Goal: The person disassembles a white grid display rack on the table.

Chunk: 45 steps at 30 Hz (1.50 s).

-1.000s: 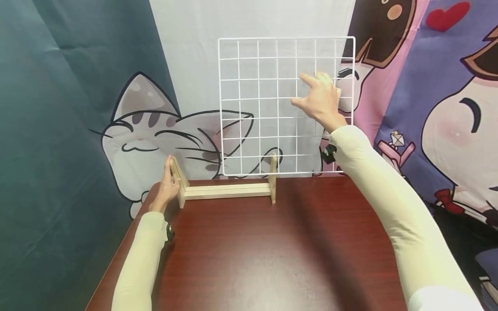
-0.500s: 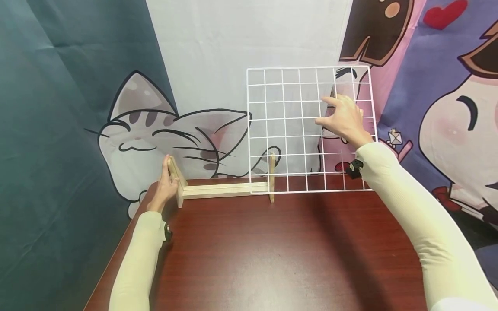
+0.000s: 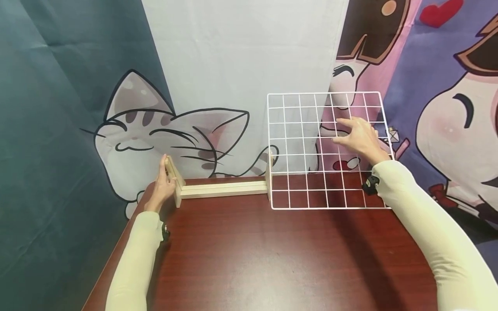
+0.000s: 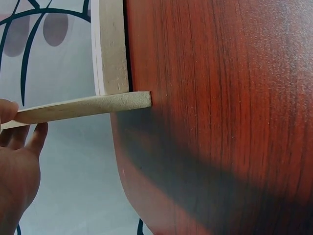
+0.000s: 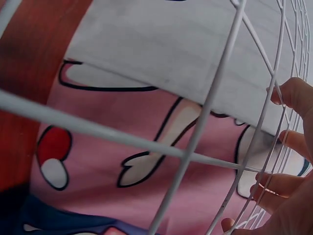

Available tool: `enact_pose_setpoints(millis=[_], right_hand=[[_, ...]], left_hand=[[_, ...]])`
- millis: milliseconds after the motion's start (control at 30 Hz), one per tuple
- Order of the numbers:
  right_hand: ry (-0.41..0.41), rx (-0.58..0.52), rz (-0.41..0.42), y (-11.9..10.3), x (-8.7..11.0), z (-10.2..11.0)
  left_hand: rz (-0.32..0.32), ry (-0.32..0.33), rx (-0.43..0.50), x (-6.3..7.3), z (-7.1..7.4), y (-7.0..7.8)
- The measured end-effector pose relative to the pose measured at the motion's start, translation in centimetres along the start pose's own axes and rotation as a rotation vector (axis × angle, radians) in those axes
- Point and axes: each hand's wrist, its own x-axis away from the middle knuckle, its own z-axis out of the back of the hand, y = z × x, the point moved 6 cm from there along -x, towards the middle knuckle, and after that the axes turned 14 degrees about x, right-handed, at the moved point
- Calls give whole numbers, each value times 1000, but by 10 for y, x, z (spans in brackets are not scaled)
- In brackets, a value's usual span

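In the head view my left hand [image 3: 162, 188] holds the left upright of a pale wooden stand [image 3: 223, 189] at the table's back edge. The left wrist view shows the thumb on one side of the flat upright [image 4: 83, 107] and fingers on the other. My right hand [image 3: 361, 137] holds a white wire grid panel [image 3: 304, 154], its fingers spread across the upper right part. Close up in the right wrist view, the fingertips [image 5: 286, 95] hook at the wires. The panel hangs tilted to the right of the stand, its left edge overlapping the right upright.
The stand sits on a dark red wood table [image 3: 272, 259]. Behind it hangs a fabric backdrop [image 3: 249, 52] printed with a cartoon cat and figures. A teal curtain [image 3: 43, 151] closes off the left side.
My right hand has carried the grid panel right and downward, from above the stand to beside it, tilting it more. The left hand keeps its hold on the stand.
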Motion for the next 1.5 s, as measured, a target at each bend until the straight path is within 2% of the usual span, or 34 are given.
enact_pose_setpoints(millis=[267, 633, 867, 1033, 1167, 1500], right_hand=[[-31, 24, 20, 18, 11, -20], [-79, 26, -8, 44, 27, -53], [-103, 29, 21, 51, 40, -88], [-153, 9, 12, 56, 52, -116], [-201, -5, 0, 59, 60, -137], [-302, -23, -45, 61, 74, -181]], left_hand=[[26, -14, 41, 1, 0, -3], [-11, -3, 36, -1, 2, 1], [-8, 0, 17, 2, 1, -3], [-15, 7, -24, 3, -1, -4], [-22, 11, -14, 2, -1, -2], [7, 4, 16, 3, -3, 0]])
